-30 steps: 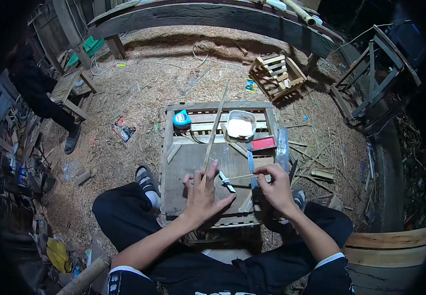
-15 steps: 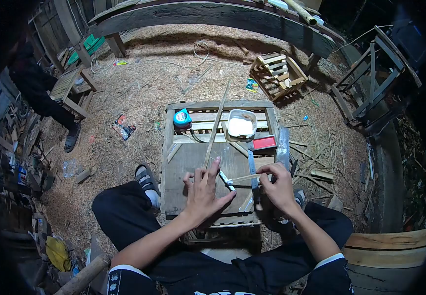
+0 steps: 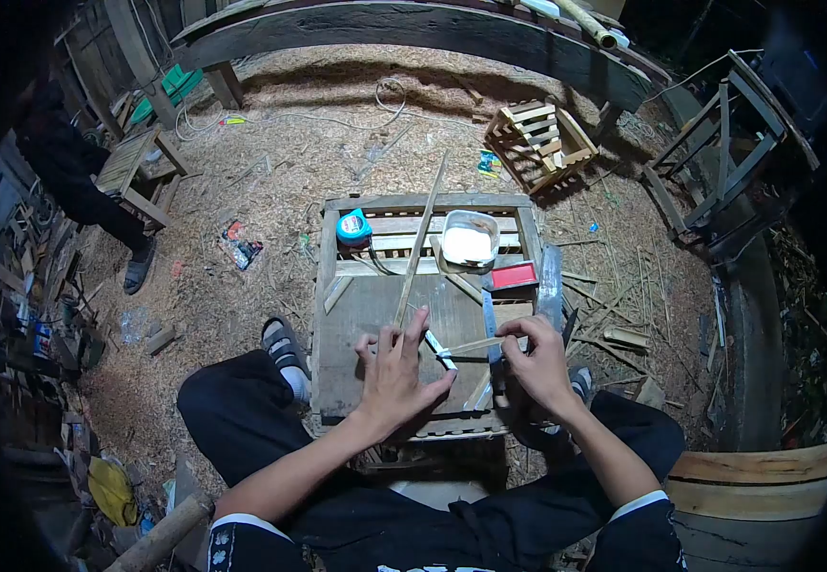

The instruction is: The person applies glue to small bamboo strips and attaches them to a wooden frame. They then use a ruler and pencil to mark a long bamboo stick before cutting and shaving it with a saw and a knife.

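My left hand (image 3: pixel 394 377) lies with fingers spread on a dark flat board (image 3: pixel 356 329) on top of a low slatted wooden table. Beside its index finger and thumb is a short narrow piece coated in white (image 3: pixel 439 350). My right hand (image 3: pixel 539 367) pinches a thin wooden strip (image 3: pixel 474 346), whose white-smeared tip meets that piece. A longer thin stick (image 3: pixel 423 238) runs away from my left fingers. Next to my right hand lies a metal ruler-like strip (image 3: pixel 491 329).
At the table's far side are a blue tape measure (image 3: pixel 353 227), a tub of white paste (image 3: pixel 470 240) and a red pad in a dark case (image 3: pixel 513 276). A slatted wooden crate (image 3: pixel 540 148) sits on the shavings-covered floor. A person in dark clothes (image 3: pixel 70 172) is at left.
My left hand shifts very slightly at the thumb. Otherwise the hands, strip and white-coated piece stay nearly where they were.
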Demonstrator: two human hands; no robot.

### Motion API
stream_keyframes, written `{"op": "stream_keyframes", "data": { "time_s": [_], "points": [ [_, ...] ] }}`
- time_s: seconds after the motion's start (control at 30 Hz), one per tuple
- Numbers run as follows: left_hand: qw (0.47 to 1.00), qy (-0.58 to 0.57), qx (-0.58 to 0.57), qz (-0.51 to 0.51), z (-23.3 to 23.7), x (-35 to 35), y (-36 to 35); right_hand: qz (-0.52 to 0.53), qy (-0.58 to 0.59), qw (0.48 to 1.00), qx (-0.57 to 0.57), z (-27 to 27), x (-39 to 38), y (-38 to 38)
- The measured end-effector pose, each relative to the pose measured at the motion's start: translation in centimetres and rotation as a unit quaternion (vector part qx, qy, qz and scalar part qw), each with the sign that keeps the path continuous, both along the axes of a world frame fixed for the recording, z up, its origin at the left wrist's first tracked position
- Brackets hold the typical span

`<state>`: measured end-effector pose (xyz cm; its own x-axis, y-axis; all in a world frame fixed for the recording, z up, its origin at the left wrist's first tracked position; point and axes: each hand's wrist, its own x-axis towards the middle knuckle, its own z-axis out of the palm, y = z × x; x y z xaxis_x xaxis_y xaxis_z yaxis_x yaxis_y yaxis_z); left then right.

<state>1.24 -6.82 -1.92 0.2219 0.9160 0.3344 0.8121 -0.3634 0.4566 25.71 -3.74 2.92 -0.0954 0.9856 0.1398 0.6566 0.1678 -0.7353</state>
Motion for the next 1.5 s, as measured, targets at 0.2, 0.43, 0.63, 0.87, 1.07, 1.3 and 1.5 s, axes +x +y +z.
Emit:
{"op": "stream_keyframes", "data": {
  "time_s": [0.2, 0.43, 0.63, 0.87, 1.07, 1.3, 1.5],
  "points": [
    [1.000, -0.024, 0.016, -0.012, 0.1, -0.1, 0.0, 0.000, 0.003, 1.000, 0.009, -0.2, -0.3, 0.4],
    [1.000, -0.013, 0.027, -0.002, 0.0, 0.1, -0.2, 0.011, 0.013, 0.999, 0.034, -0.3, -0.9, 1.0],
    [1.000, -0.018, 0.016, 0.000, 0.2, 0.1, -0.2, 0.012, 0.025, 0.999, 0.043, -0.8, -1.3, 1.7],
    [1.000, -0.029, 0.006, 0.005, -0.1, -0.1, -0.2, 0.015, 0.016, 0.999, 0.031, -0.5, -1.9, 2.0],
    [0.999, -0.035, 0.011, 0.004, -0.2, 0.0, -0.2, 0.010, 0.010, 0.999, 0.038, -0.4, -1.6, 2.0],
    [0.999, -0.036, -0.012, 0.008, 0.3, -0.2, 0.0, -0.007, 0.028, 0.999, 0.023, 0.4, -0.7, 1.4],
    [0.999, -0.048, -0.021, -0.009, 0.5, -0.9, 0.6, -0.039, 0.101, 0.994, 0.023, 0.7, -0.8, 0.9]
  ]
}}
